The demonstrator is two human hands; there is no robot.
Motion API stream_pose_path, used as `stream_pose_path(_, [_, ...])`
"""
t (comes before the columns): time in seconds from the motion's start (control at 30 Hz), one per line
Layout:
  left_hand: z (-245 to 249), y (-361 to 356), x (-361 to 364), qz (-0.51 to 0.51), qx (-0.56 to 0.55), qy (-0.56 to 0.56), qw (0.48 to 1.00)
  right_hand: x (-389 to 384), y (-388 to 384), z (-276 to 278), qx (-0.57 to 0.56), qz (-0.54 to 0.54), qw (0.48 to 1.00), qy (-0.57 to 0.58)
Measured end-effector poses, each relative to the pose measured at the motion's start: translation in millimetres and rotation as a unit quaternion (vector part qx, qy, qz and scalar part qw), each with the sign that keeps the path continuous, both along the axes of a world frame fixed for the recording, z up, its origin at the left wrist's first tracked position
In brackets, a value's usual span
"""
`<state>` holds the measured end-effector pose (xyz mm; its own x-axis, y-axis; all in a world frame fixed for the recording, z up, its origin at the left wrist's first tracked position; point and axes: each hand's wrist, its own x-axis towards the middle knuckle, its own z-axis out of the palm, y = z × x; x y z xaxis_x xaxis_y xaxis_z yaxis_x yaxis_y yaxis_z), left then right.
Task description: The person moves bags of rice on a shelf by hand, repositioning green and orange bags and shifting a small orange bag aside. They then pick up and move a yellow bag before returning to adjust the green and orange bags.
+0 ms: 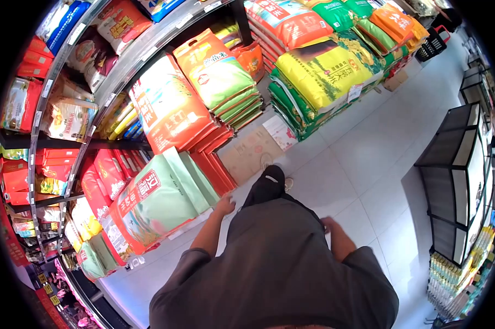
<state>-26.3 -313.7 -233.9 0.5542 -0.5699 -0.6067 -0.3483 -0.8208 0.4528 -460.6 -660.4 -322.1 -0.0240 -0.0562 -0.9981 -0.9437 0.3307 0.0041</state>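
My left hand (224, 204) hangs at my side with loosely bent fingers and nothing visible in it. It is nearest to the pale green and red rice bag (158, 194) on the low stack at the left, just off its right end. Behind that bag rises a stack of orange-red rice bags (173, 109). On the other side of my body is my right hand (329, 225), low beside my dark shirt (280, 263). Its fingers are partly hidden, and no object shows in it.
Shelves (107, 82) with packaged bags line the left. Ahead lie stacked yellow rice bags (330, 71) and flat cardboard (250, 153). A tiled aisle (346, 164) runs forward, bordered at right by a black-framed display stand (453, 170). A black shopping basket (434, 44) stands far ahead.
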Motion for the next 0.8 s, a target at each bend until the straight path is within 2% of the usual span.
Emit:
stream_pose_path(0.07, [-14,30,-30,0.038,0.140,0.121,0.982,-50,17,10,0.019,-0.102,0.994,-0.036])
stream_pose_path(0.1, [-37,47,-34,-0.036,0.161,0.199,0.966,-53,15,23,0.003,-0.101,0.993,-0.064])
stream_pose_path(0.17, [-30,46,-50,0.137,0.222,0.339,0.904,-46,5,66,-0.018,-0.118,0.989,-0.083])
stream_pose_path(0.23, [-16,13,-34,0.155,0.263,0.352,0.885,-28,-24,76,-0.058,-0.133,0.987,-0.063])
stream_pose_path(0.27, [-59,5,-18,0.010,0.212,0.143,0.967,-21,-45,81,-0.093,-0.141,0.985,-0.046])
stream_pose_path(0.3, [-105,-7,-7,-0.128,0.147,-0.077,0.978,-8,-69,81,-0.105,-0.150,0.982,-0.045])
stream_pose_path(0.37, [-67,-91,29,-0.154,0.152,0.142,0.966,21,-122,57,-0.111,-0.156,0.979,-0.071])
stream_pose_path(0.4, [-111,-100,53,-0.245,-0.089,-0.001,0.965,47,-146,66,-0.127,-0.160,0.973,-0.111])
stream_pose_path(0.43, [-78,-149,62,-0.226,-0.046,-0.122,0.965,72,-169,75,-0.153,-0.147,0.963,-0.164])
stream_pose_path(0.47, [-1,-208,71,0.056,0.033,0.094,0.993,98,-191,84,-0.170,-0.126,0.958,-0.193])
stream_pose_path(0.5, [-25,-234,87,0.087,-0.012,0.070,0.994,127,-211,99,-0.187,-0.110,0.951,-0.222])
stream_pose_path(0.63, [31,-344,117,0.134,-0.176,0.076,0.972,215,-272,158,-0.221,-0.043,0.922,-0.316])
stream_pose_path(0.67, [44,-365,119,0.130,-0.177,0.074,0.973,230,-285,166,-0.223,-0.046,0.920,-0.318])
stream_pose_path(0.7, [54,-383,118,0.155,-0.193,0.119,0.961,242,-299,173,-0.223,-0.023,0.908,-0.353])
stream_pose_path(0.73, [53,-394,119,0.181,-0.208,0.165,0.947,249,-311,176,-0.222,0.000,0.895,-0.387])
stream_pose_path(0.8, [40,-409,118,0.163,-0.194,0.157,0.955,257,-333,181,-0.234,0.004,0.897,-0.375])
